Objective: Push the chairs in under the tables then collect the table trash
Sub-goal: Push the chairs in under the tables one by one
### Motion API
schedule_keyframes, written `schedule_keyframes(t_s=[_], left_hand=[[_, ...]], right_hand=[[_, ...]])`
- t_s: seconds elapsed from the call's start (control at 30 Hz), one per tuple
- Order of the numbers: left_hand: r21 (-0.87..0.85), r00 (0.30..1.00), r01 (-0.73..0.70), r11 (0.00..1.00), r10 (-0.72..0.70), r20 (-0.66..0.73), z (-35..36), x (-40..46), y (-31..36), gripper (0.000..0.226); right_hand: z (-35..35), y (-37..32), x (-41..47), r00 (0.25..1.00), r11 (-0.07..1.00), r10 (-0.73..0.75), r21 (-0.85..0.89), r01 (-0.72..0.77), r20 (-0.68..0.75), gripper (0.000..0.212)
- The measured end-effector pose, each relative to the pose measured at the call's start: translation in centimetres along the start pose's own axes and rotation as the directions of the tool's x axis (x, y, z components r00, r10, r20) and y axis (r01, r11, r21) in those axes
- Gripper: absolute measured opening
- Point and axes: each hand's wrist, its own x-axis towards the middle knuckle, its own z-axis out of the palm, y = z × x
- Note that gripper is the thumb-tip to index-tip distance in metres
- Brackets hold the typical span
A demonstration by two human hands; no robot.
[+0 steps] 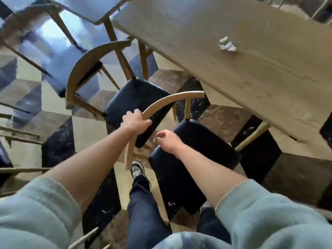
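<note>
Fingers of the left hand [135,121] wrap the chair's curved backrest [161,103], a hold suited to steering it under the table [224,56]. The right hand [168,141] hangs loosely curled, empty. Crumpled paper trash [227,44] waits on the tabletop.

Far chairs [36,42] blurred; table [233,69] cut off at right edge.

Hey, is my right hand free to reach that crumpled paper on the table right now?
Probably yes: the right hand holds nothing and the table top around the crumpled paper is bare, though it lies well beyond the hand.
</note>
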Motion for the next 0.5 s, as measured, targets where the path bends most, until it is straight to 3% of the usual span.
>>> schedule_keyframes(t_s=[0.07, 0.17, 0.27, 0.37, 0.43, 0.5], left_hand=[[0.076, 0.991, -0.135, 0.988, 0.136, -0.002, -0.8, 4.5, 2.0, 0.068], [0.155, 0.910, -0.392, 0.907, 0.359, 0.206, 0.7, 13.0, 5.3, 0.075], [0.087, 0.785, -0.559, 0.825, 0.492, 0.377, 3.4, 17.9, 7.0, 0.053], [-0.069, 0.719, -0.581, 0.811, 0.552, 0.422, 5.4, 20.4, 7.8, 0.029], [-0.111, 0.682, -0.597, 0.795, 0.575, 0.453, 5.8, 21.3, 7.9, 0.026], [-0.130, 0.655, -0.602, 0.788, 0.581, 0.484, 5.6, 21.9, 7.5, 0.026]], right_hand=[[1.6, -1.6, 2.6, 0.998, 0.999, 0.019, 0.036, -0.021, 0.054, 0.051], [4.0, -2.8, 7.4, 0.993, 0.973, 0.118, 0.200, -0.112, -0.019, 0.079], [7.7, -2.9, 10.2, 0.955, 0.901, 0.297, 0.328, -0.283, 0.006, 0.099], [12.2, -3.2, 11.8, 0.917, 0.844, 0.395, 0.370, -0.388, 0.061, 0.072], [14.0, -3.3, 12.4, 0.890, 0.817, 0.457, 0.397, -0.417, -0.005, 0.036], [14.5, -3.6, 12.4, 0.868, 0.793, 0.495, 0.420, -0.441, -0.024, 0.022]])
